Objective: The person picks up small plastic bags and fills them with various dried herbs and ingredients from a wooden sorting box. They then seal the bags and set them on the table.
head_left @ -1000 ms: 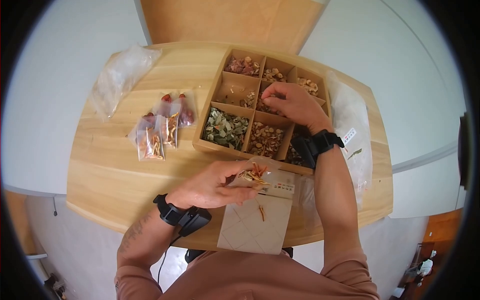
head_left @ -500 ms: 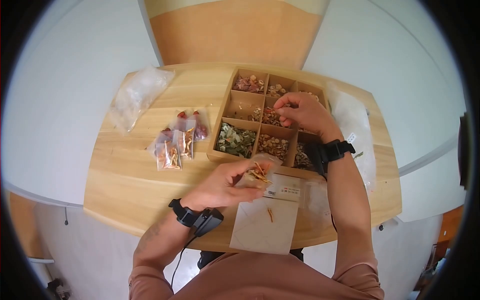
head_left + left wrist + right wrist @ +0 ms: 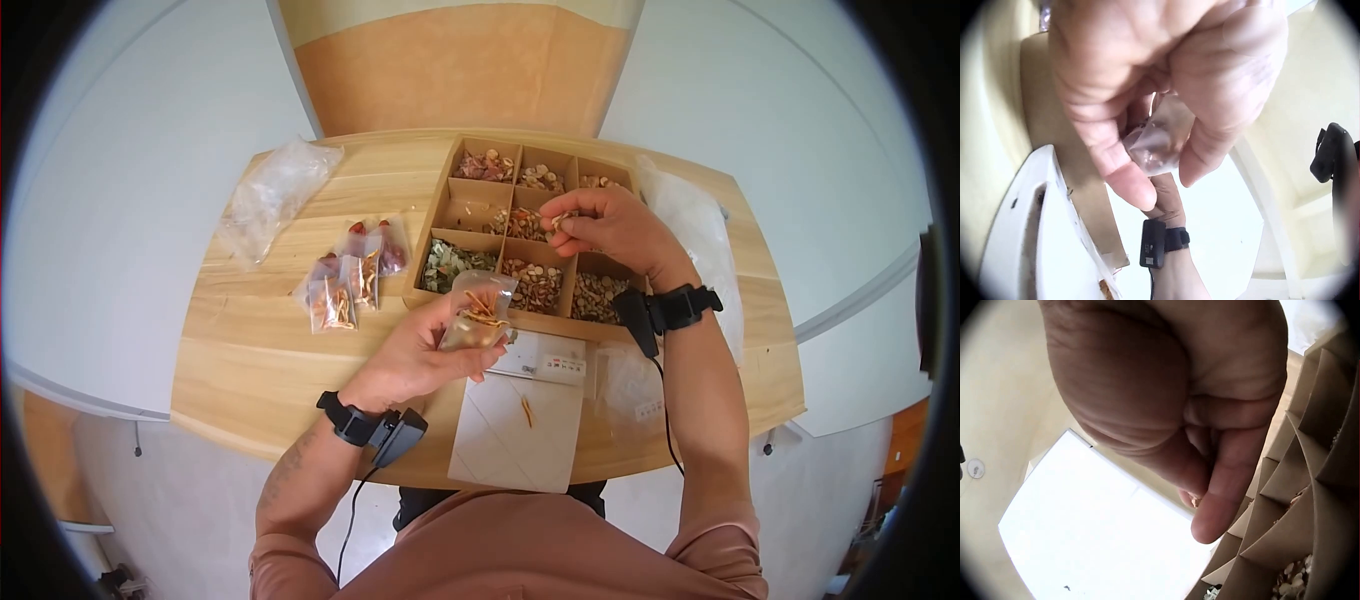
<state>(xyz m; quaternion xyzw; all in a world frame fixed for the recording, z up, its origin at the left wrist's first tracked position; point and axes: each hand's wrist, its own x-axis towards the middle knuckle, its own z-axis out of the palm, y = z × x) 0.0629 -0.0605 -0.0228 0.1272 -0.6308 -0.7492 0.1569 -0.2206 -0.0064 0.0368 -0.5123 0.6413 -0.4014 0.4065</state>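
In my left hand I hold a small clear bag with dried strips in it, its mouth upward, at the box's near left side. The left wrist view shows fingers and thumb on either side of that bag. My right hand is above the middle of the divided cardboard box, thumb and fingers pinching a few small dried pieces. A light-coloured bit shows between the fingertips in the right wrist view.
Filled small bags lie left of the box. A large plastic bag is at the back left, another right of the box. A white sheet with a few strips lies at the table's front edge.
My right hand has lifted slightly off the middle compartment with pieces between its fingers. The bag in my left hand has turned more upright, its mouth showing. The head view has shifted.
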